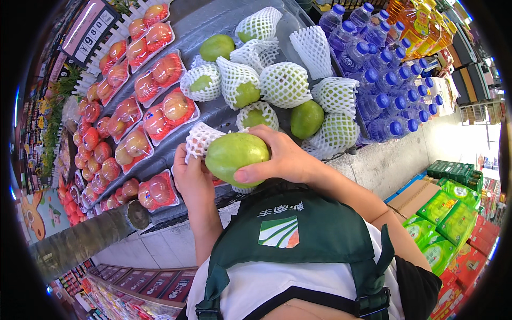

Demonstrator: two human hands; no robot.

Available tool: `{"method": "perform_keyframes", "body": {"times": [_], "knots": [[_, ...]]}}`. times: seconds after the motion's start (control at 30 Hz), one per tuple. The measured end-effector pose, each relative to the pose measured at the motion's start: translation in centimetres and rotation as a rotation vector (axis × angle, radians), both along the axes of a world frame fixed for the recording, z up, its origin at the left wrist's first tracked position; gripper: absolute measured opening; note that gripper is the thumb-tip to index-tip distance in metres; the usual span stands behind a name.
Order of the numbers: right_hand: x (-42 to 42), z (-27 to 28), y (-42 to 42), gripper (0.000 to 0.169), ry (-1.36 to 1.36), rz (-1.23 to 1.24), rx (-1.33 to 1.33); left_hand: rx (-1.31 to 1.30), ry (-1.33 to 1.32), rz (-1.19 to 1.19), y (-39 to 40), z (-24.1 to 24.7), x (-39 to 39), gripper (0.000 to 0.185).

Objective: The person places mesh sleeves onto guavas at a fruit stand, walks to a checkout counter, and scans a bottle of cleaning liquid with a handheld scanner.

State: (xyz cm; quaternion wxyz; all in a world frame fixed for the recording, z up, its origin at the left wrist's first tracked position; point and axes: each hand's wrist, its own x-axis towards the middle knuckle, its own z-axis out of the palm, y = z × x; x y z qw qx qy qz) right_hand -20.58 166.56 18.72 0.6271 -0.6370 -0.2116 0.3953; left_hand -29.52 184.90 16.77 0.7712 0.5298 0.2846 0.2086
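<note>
My right hand (pixel 280 156) grips a smooth green fruit (pixel 238 158), fingers behind it and thumb across its lower front. On the left, my left hand (pixel 192 172) pinches a white foam net sleeve (pixel 202 140), which stands open against the fruit's left side. Its fingertips are partly hidden by the fruit. Just beyond both hands lie several green fruits in foam nets, one netted fruit (pixel 285 85) among them. Two bare green fruits, one at the back (pixel 217 47) and one nearer (pixel 307 119), rest beside them on the grey display surface (pixel 180 40).
Film-wrapped trays of red apples (pixel 170 110) fill the left of the display. Bottles with blue caps (pixel 376 102) stand along its right edge. A thick post (pixel 88 236) is at lower left, and green packages (pixel 458 216) are stacked at right.
</note>
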Motion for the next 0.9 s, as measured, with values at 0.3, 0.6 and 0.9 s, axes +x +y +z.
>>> {"method": "perform_keyframes", "body": {"times": [0.3,0.6,0.9], "knots": [[-0.9,0.6,0.7,0.076,-0.101,-0.137,-0.158,0.654,0.132,0.01,-1.7,1.1,-0.1,0.019],[-1.4,-1.8,2.6,0.095,-0.363,-0.187,-0.182,0.921,-0.022,-0.025,-4.0,1.5,-0.7,0.031],[0.4,-3.3,3.3,0.099,-0.358,-0.008,-0.173,1.051,0.177,-0.072,-0.5,0.0,-0.3,0.036]]}}
